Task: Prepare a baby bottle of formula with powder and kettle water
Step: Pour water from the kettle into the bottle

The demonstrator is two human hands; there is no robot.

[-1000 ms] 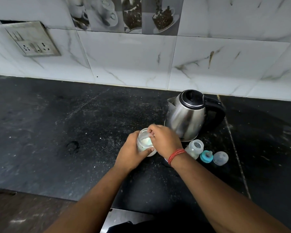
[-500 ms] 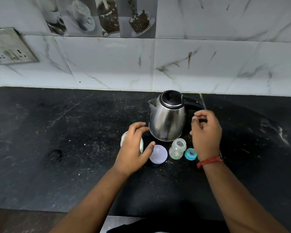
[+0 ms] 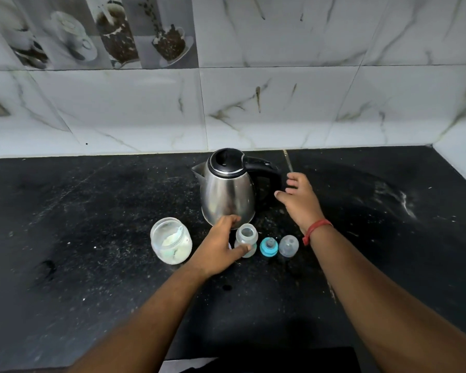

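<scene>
A small clear baby bottle (image 3: 247,239) stands uncapped on the black counter, just in front of the steel kettle (image 3: 228,192). My left hand (image 3: 217,244) curls around the bottle's left side, with the thumb across its lower front. My right hand (image 3: 299,201) is open, its fingertips beside the kettle's black handle (image 3: 267,173), with nothing in it. A lidless glass jar (image 3: 171,240) with white powder and a scoop inside stands to the left. The teal nipple ring (image 3: 268,246) and clear cap (image 3: 288,246) lie right of the bottle.
The black stone counter (image 3: 92,211) is dusted with white specks. A marble-tiled wall (image 3: 280,109) runs along the back and turns forward at the far right. A small sliver of the jar's lid (image 3: 229,246) shows under my left hand.
My left hand left the jar and moved right onto the bottle, covering the jar lid. My right hand went from the jar to the kettle's handle.
</scene>
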